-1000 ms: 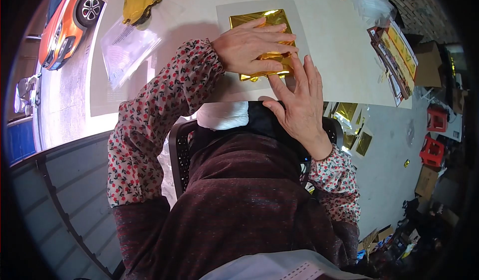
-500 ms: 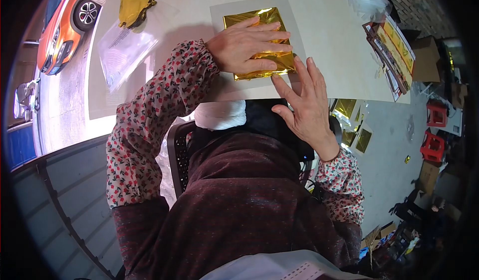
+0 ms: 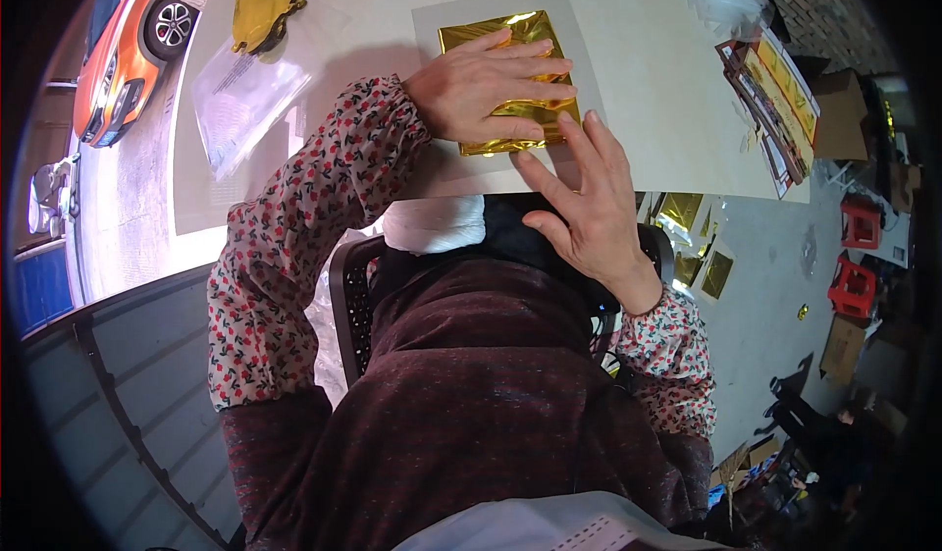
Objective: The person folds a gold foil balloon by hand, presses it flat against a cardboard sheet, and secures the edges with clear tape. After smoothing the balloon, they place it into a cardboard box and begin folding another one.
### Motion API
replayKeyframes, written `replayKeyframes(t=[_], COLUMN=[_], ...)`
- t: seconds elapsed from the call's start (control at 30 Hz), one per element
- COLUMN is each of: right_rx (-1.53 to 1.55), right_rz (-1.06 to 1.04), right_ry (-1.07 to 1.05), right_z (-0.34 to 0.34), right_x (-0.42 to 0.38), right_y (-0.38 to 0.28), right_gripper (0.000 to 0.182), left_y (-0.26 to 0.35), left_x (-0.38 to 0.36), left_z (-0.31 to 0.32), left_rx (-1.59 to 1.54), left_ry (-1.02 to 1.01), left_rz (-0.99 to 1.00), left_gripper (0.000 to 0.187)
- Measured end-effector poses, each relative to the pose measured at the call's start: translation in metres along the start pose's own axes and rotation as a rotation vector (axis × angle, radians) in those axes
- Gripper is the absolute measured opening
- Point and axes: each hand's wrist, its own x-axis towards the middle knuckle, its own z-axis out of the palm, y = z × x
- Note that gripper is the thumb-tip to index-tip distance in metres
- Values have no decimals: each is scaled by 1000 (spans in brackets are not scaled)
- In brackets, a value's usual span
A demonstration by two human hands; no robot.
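Observation:
A shiny gold foil rectangle [image 3: 530, 33] lies on a grey sheet [image 3: 579, 36] on the pale table [image 3: 373, 41]. My left hand [image 3: 496, 85] rests flat across the foil with its fingers spread, covering much of its middle. At the foil's lower right corner is my right hand [image 3: 594, 208], its fingers apart and its fingertips at the near edge. Neither hand grips anything.
Crumpled gold foil [image 3: 267, 6] and a clear plastic bag [image 3: 245, 104] lie at the left of the table. Printed cards [image 3: 775, 100] are stacked at the right edge. Red stools [image 3: 852, 288] stand on the floor, right.
My right hand has shifted slightly left, its fingertips now at the foil's lower right corner. My left hand has stayed in place.

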Motion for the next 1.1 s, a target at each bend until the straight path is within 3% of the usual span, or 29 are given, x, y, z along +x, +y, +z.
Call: replayKeyframes(t=[0.43,0.73,1.1], right_rx=[-178,-190,-92], right_rz=[102,11,-90], right_ry=[-26,-2,103], right_z=[9,14,16], right_x=[17,11,10], right_y=[-9,-3,2], right_gripper=[57,61,51], left_y=[-1,3,0], left_x=[2,2,2], left_z=[-1,-6,-4], left_rx=[-51,-90,-105], left_ry=[10,39,25], left_rz=[3,-5,-13], left_gripper=[49,49,50])
